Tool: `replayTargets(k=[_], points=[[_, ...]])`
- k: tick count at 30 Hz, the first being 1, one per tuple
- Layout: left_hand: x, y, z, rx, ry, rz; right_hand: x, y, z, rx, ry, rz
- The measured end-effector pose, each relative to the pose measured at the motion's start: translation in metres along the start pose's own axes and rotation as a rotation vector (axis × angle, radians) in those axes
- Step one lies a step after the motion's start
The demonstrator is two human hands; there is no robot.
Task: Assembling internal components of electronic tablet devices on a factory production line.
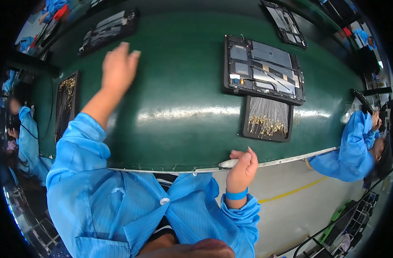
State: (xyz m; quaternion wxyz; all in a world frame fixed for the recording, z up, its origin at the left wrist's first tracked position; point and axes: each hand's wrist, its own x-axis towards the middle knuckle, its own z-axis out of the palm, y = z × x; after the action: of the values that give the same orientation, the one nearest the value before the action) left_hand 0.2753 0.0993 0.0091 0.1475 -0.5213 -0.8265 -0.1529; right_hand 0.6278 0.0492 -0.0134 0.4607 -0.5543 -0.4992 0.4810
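Note:
My left hand (118, 69) is raised over the green bench, arm stretched forward, thumb apart from the fingers and nothing visible in it. Just beyond it lies an opened tablet (112, 28) with its inner parts bare. At the bench's front edge my right hand (241, 172) is closed on a light grey tool (228, 164) with a dark tip; its kind is not clear. Ahead of that hand stands a black tray (265, 137) of thin grey cables (267, 109) with gold-coloured ends. Another opened tablet (274, 60) partly overlaps the tray's far end.
A second tray (77, 86) of similar cables stands at the left. Another opened tablet (287, 23) lies at the far right. A person in a blue smock (349, 148) sits at the right end of the bench; another blue-sleeved person (28, 133) is at the left.

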Motion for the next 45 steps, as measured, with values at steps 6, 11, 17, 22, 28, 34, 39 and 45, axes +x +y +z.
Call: replayTargets(k=[6,11,17,22,28,34,39,45], points=[[0.000,0.172,0.031,-1.775,-1.067,-0.674,0.005,0.010,0.004,-0.134,-0.084,-0.095],[0.016,0.199,0.016,-1.693,-1.024,-0.796,-0.001,0.018,0.006,-0.095,-0.060,-0.221],[0.014,0.163,-0.058,-1.960,-0.626,-0.296,0.000,0.017,0.003,-0.110,-0.068,-0.218],[-0.036,0.034,-0.094,-1.997,-0.438,-0.563,-0.009,0.008,0.007,-0.121,-0.201,-0.202],[-0.097,-0.066,-0.096,-1.713,-0.499,-0.835,-0.039,-0.007,0.050,-0.198,-0.883,-0.099],[-0.082,-0.131,-0.063,-0.095,0.034,-0.393,-0.051,-0.018,0.117,-0.205,-1.100,-0.276],[-0.118,-0.203,-0.051,0.247,0.017,-0.643,-0.060,-0.017,0.136,-0.158,-1.030,-0.030],[-0.103,-0.204,-0.072,-0.290,-0.014,-0.833,-0.054,-0.020,0.145,-0.199,-1.011,-0.052]])
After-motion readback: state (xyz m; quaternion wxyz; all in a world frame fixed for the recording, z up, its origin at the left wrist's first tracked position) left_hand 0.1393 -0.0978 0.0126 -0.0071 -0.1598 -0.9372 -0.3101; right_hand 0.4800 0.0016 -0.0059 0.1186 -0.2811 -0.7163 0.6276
